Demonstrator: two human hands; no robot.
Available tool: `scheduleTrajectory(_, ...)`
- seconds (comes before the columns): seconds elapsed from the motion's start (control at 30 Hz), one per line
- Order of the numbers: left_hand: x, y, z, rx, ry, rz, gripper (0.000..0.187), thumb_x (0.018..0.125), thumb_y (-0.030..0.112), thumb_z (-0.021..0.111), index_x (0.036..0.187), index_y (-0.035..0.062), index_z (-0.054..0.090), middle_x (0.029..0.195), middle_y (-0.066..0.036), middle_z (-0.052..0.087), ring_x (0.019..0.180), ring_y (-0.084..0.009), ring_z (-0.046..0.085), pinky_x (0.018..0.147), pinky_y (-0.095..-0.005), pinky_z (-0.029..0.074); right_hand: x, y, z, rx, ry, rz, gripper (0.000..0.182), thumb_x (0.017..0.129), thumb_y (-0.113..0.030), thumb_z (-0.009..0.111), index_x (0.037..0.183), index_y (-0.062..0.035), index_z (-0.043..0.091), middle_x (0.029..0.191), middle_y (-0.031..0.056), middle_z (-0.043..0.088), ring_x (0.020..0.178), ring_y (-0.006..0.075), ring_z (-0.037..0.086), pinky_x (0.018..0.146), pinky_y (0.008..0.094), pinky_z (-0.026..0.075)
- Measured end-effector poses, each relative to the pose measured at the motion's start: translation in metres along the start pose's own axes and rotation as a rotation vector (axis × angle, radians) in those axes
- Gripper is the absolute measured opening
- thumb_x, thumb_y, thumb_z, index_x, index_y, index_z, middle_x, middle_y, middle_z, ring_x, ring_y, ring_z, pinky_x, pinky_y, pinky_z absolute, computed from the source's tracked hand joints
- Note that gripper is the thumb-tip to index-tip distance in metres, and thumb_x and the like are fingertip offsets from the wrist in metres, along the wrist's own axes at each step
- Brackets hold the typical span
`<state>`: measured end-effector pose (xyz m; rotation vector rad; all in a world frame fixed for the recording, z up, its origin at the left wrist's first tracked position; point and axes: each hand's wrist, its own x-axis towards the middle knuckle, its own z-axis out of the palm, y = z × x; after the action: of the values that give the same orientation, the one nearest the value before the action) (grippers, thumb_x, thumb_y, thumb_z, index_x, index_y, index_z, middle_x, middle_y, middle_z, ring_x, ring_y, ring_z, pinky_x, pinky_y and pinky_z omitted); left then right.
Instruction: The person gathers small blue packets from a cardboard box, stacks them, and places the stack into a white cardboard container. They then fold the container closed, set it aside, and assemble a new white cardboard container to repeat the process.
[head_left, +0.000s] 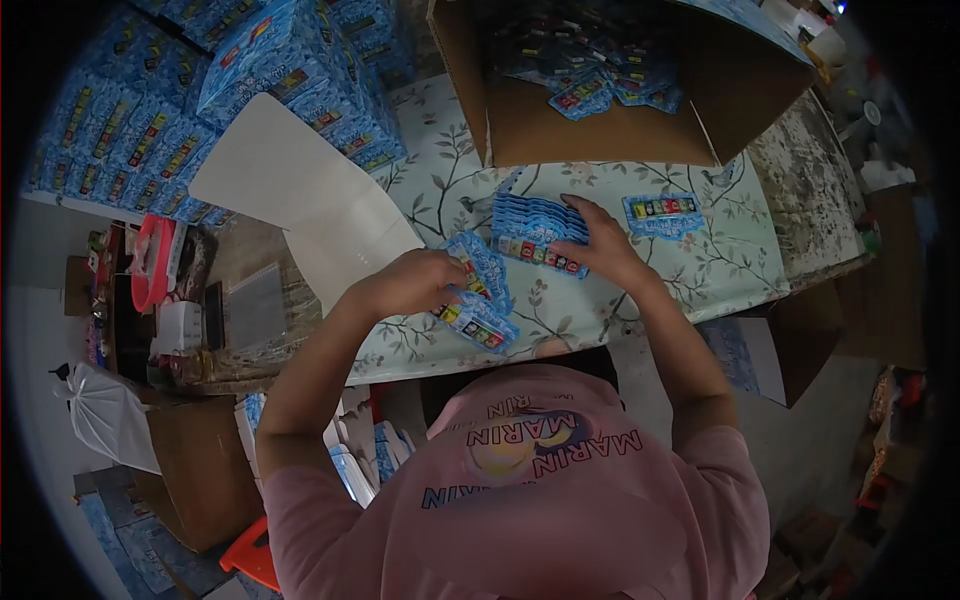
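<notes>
On a floral tablecloth lies a fanned stack of blue packets (535,240), each with a row of small coloured pictures. My right hand (605,245) grips the right end of this stack, thumb at the near side and fingers over the far edge. My left hand (415,283) is closed on the left end of a blue packet (478,322) near the table's front edge. Another blue packet (482,268) lies partly under it, close to the left fingertips. Farther right, a blue packet (663,214) rests apart on the cloth.
A cardboard box (590,150) lies open towards me at the back, with many packets inside. A white card sheet (300,190) stretches out at the left. Blue printed boxes (280,70) are stacked back left. A pink-red plastic item (155,262) stands at the left.
</notes>
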<state>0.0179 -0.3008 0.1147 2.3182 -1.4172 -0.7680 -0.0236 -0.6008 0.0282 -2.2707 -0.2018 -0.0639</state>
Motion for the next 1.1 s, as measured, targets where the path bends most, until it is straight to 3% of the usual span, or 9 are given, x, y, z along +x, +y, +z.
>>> scheduleTrajectory(0.1,-0.006,-0.011,0.003,0.037,0.067,-0.071,0.018,0.075,0.014,0.067,0.088,0.0013,0.064,0.085,-0.013,0.061,0.085,-0.0316,0.059,0.074,-0.0403,0.046,0.001,-0.01,-0.006,-0.011,-0.05,0.037,0.076,0.072,-0.031,0.077,0.133,-0.0033,0.041,0.127,0.0213,0.049,0.117,0.0355,0.049,0.098,0.0392,0.04)
scheduleTrajectory(0.27,-0.015,-0.017,0.009,-0.021,0.077,-0.089,0.018,0.076,0.013,0.066,0.09,0.0006,0.063,0.088,-0.013,0.062,0.082,-0.0318,0.06,0.073,-0.0398,0.046,-0.008,-0.022,-0.002,-0.466,-0.094,-0.151,0.074,0.065,-0.03,0.077,0.126,-0.0052,0.042,0.11,0.0187,0.056,0.104,0.0351,0.054,0.087,0.0405,0.046)
scheduleTrajectory(0.43,-0.015,-0.005,0.015,-0.124,0.199,-0.059,0.016,0.079,0.009,0.065,0.092,-0.0007,0.063,0.09,-0.013,0.063,0.08,-0.0308,0.06,0.069,-0.0376,0.047,0.003,-0.016,0.009,-0.393,-0.022,0.008,0.073,0.065,-0.026,0.078,0.124,-0.0045,0.042,0.106,0.0183,0.057,0.101,0.034,0.057,0.084,0.0388,0.047)
scheduleTrajectory(0.6,0.025,0.021,0.036,-0.266,0.6,0.126,0.013,0.079,0.007,0.064,0.09,-0.0001,0.062,0.09,-0.011,0.062,0.078,-0.029,0.06,0.067,-0.0352,0.048,0.02,-0.025,-0.005,-0.144,0.029,0.189,0.068,0.066,-0.026,0.076,0.121,-0.0033,0.043,0.106,0.0205,0.058,0.099,0.0357,0.058,0.083,0.0399,0.048)
scheduleTrajectory(0.83,0.098,0.021,0.088,0.005,0.83,0.132,0.009,0.077,0.007,0.066,0.086,0.0038,0.064,0.092,-0.01,0.059,0.089,-0.0297,0.057,0.077,-0.0412,0.045,0.015,-0.01,-0.047,-0.127,-0.359,0.15,0.081,0.068,-0.035,0.078,0.13,-0.0005,0.039,0.116,0.0233,0.055,0.108,0.0356,0.055,0.091,0.037,0.044)
scheduleTrajectory(0.93,0.097,0.023,0.093,0.13,0.951,0.0,0.036,0.071,0.013,0.073,0.103,0.0054,0.061,0.113,-0.014,0.054,0.108,-0.0339,0.05,0.088,-0.041,0.042,0.004,-0.018,-0.055,0.054,-0.468,0.206,0.089,0.068,-0.041,0.078,0.135,0.0005,0.035,0.124,0.0231,0.05,0.115,0.034,0.051,0.096,0.0367,0.041)
scheduleTrajectory(1.0,0.097,0.023,0.092,0.058,1.197,-0.192,0.08,0.064,0.02,0.082,0.131,0.0027,0.041,0.133,-0.023,0.039,0.124,-0.0376,0.039,0.1,-0.0399,0.036,-0.007,-0.025,-0.052,-0.215,-0.383,0.069,0.089,0.067,-0.038,0.078,0.136,-0.0011,0.034,0.127,0.022,0.048,0.118,0.034,0.048,0.099,0.0368,0.039)
scheduleTrajectory(1.03,0.1,0.016,0.097,0.061,1.192,-0.196,0.08,0.064,0.02,0.082,0.131,0.0027,0.041,0.133,-0.023,0.039,0.124,-0.0376,0.039,0.1,-0.0399,0.036,-0.009,-0.03,-0.05,-0.209,-0.385,0.069,0.089,0.067,-0.038,0.078,0.136,-0.0011,0.034,0.127,0.022,0.048,0.118,0.034,0.048,0.099,0.0368,0.039)
scheduleTrajectory(1.1,0.111,-0.001,0.105,-0.556,0.967,-0.148,0.112,0.061,0.026,0.085,0.143,-0.0015,0.014,0.14,-0.028,0.029,0.13,-0.0369,0.034,0.107,-0.0398,0.03,-0.011,-0.037,-0.046,-0.403,-0.365,0.101,0.089,0.065,-0.034,0.079,0.135,-0.0022,0.035,0.127,0.0217,0.047,0.118,0.0346,0.046,0.099,0.0375,0.038)
